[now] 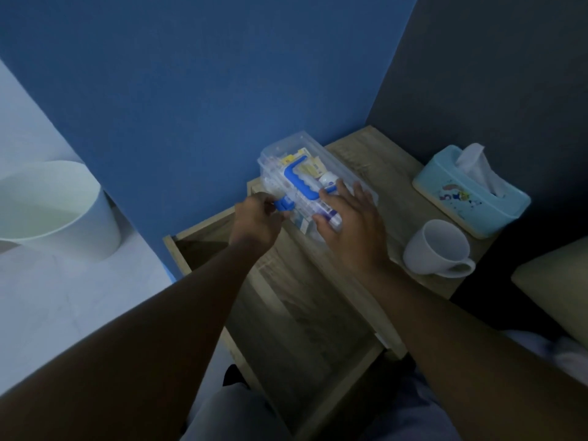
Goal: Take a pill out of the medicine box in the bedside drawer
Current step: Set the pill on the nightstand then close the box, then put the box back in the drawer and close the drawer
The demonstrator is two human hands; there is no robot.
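Observation:
A clear plastic medicine box (286, 157) with a blue handle (297, 181) stands on the left part of the wooden bedside table (375, 154). Packets and small bottles show through its lid. My left hand (256, 218) pinches the blue latch (284, 205) on the box's near-left side. My right hand (350, 224) lies flat on the lid's near end, fingers spread. The drawer (305, 313) below stands pulled out, and the part I can see holds nothing.
A white mug (436, 249) stands just right of my right hand. A light blue tissue box (467, 195) sits at the table's right edge. A white bin (54, 211) is on the floor at left. The blue wall is directly behind the table.

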